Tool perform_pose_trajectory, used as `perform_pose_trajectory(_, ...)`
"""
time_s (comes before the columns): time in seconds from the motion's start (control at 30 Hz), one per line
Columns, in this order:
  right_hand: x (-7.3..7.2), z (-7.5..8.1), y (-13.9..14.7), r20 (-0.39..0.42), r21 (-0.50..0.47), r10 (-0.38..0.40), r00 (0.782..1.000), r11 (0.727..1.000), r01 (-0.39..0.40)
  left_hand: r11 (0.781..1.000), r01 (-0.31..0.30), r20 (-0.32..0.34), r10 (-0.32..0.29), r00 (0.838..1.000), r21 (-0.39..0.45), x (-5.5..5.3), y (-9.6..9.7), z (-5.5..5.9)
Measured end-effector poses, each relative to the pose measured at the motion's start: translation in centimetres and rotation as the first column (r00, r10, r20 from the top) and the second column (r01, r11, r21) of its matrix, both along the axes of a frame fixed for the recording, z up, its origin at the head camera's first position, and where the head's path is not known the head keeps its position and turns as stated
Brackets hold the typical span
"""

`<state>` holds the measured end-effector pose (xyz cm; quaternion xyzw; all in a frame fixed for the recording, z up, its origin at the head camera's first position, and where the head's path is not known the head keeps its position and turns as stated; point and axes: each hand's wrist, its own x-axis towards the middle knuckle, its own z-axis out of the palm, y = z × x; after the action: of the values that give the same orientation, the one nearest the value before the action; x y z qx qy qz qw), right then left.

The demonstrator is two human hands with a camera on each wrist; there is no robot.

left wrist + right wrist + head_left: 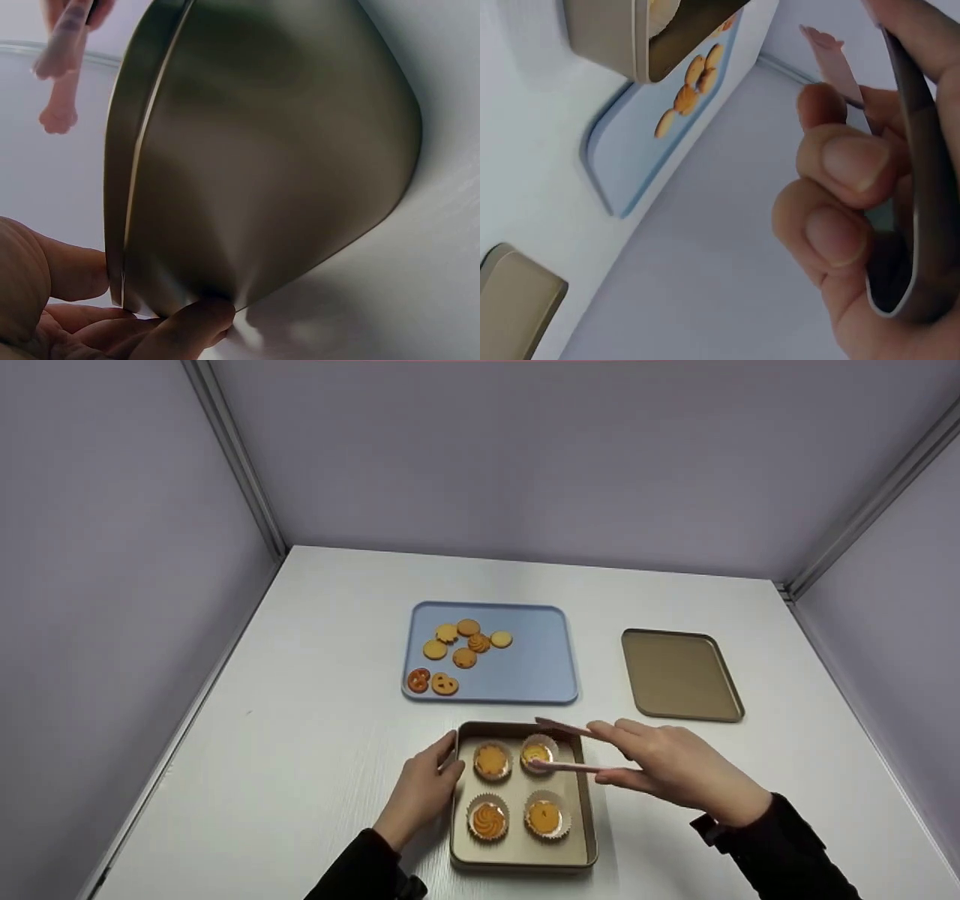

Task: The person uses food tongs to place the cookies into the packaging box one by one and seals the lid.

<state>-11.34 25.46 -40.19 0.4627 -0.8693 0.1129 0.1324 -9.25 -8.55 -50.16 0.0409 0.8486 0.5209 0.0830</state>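
Observation:
My left hand (424, 787) grips the left side of a deep gold baking tin (516, 853) near its back corner, thumb at the rim and fingers against the outer wall (255, 150). In my right hand (667, 761) is a pair of tongs (574, 767) with pink paw-shaped tips; the arms stand apart with nothing between them. Their tips hover about the back right paper cup, which has a cookie (535, 751) in it. The other paper cups hold a flower-shaped cookie (491, 760), a swirl cookie (489, 820) and a round cookie (543, 816).
Behind the tin lies a blue tray (529, 660) with several cookies on its left half, among them a pretzel (418, 680). A shallow gold lid or tray (681, 675) lies at the right. Grey panels (517, 465) enclose the white table (300, 720) at the back and sides.

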Motion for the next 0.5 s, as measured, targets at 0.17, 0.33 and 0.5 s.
perform_pose_trajectory(0.17, 0.4, -0.8, 1.0, 0.02, -0.019, -0.176, 0.984, 0.984, 0.176, 1.0, 0.003, -0.005, -0.003, 1.0, -0.004, -0.1, 0.0, 0.0)
perform_pose_trajectory(0.33, 0.7, -1.9, 1.6, 0.08, -0.087, -0.324, 0.943, 0.94, 0.331, 1.0, -0.002, -0.011, 0.002, 1.0, -0.007, -0.1, 0.0, 0.0)
perform_pose_trajectory(0.5, 0.8, -2.7, 2.1, 0.17, -0.166, -0.401, 0.9, 0.889, 0.427, 1.0, -0.006, -0.012, 0.006, 1.0, -0.008, -0.1, 0.1, 0.0)
